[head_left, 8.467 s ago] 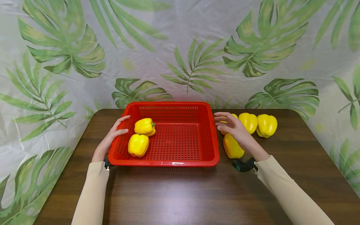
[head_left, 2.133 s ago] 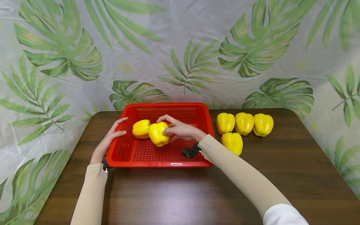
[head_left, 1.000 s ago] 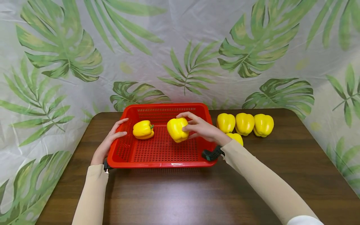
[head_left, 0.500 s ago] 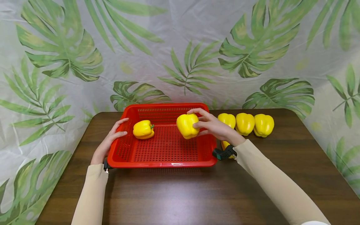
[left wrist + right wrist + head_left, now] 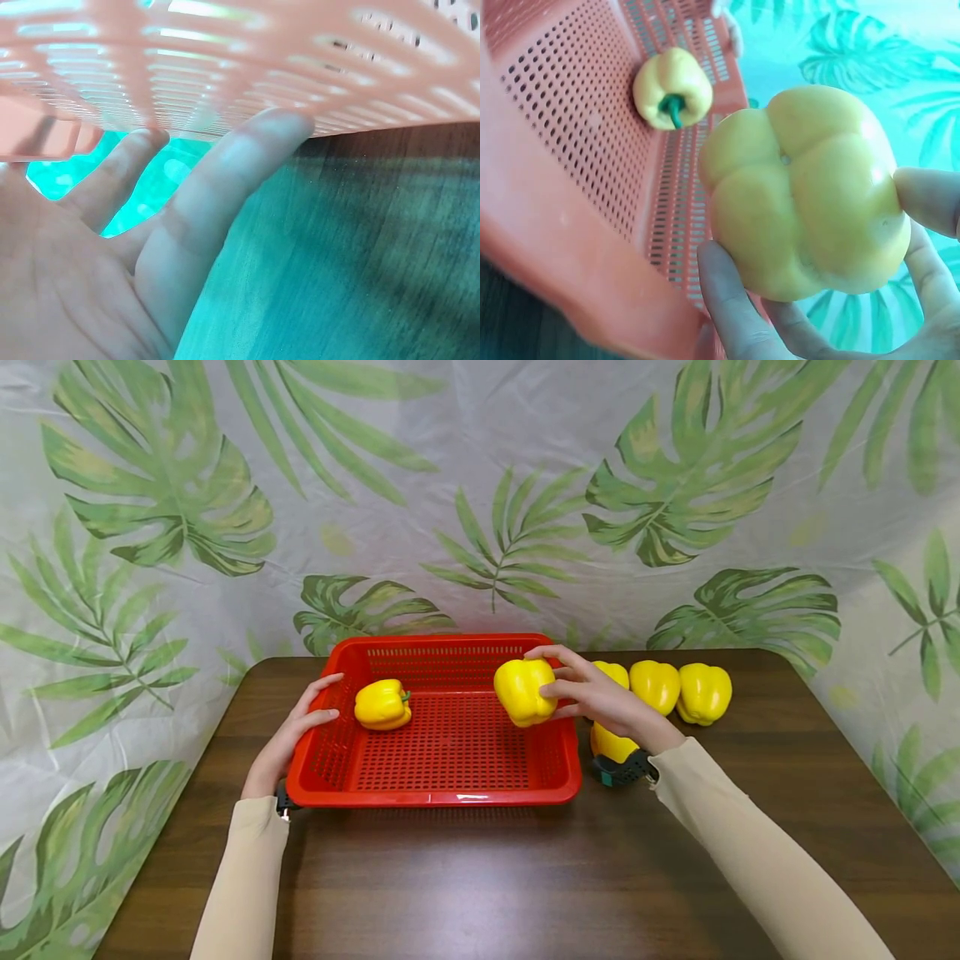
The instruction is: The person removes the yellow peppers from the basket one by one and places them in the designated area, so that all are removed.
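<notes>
A pepper point(image 5: 525, 693) is pinched by fingers point(image 5: 729, 291) of the right hand point(image 5: 600, 700) above the right end of the basket point(image 5: 435, 797); being glossy, it could be dropped; fingers of the left hand point(image 5: 287, 735) are spread.

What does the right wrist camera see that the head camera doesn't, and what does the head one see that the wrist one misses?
Only the right wrist view: the tiny dimple where the held lobed yellow bell pepper's bumps meet.

Only the head view: four shiny yellow bell peppers right of the basket, and both beige cloth sleeves.

Both: the red plastic basket with holes, the green-stemmed yellow pepper inside, the right hand, and the leafy backdrop.
</notes>
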The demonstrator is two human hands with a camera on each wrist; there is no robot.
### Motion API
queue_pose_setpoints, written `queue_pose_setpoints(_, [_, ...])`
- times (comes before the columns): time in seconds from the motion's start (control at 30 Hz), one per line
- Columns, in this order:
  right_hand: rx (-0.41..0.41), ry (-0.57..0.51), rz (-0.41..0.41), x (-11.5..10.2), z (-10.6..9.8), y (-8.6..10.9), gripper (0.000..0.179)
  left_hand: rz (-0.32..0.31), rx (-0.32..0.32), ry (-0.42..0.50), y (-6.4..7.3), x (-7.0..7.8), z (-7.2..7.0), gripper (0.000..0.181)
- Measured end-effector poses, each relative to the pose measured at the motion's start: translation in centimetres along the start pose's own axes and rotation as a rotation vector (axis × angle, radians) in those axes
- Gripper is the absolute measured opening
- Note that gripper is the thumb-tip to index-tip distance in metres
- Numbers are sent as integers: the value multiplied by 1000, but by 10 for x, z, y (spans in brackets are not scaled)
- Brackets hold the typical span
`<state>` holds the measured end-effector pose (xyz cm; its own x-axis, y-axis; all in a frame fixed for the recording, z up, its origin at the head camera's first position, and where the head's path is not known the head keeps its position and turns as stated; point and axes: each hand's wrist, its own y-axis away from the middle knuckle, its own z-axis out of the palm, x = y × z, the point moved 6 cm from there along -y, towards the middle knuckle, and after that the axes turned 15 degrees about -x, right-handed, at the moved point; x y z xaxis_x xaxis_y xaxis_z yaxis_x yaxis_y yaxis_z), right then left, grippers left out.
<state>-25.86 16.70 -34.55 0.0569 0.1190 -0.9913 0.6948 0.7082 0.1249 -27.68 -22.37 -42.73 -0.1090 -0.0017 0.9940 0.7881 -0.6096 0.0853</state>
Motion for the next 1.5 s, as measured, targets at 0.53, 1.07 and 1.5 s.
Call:
queue_pose_setpoints(0.53, [84,46,14,0,-22,31,46,1,2,-2,1,1,2,58])
queue_pose_setpoints(1.07, [124,43,-4,8,-40,66,40,-1,6,-11,1,0,1,58])
queue_pose_setpoints(1.5, [125,48,-45,20,-57,94,39,7,-2,-5,1,1,2,57])
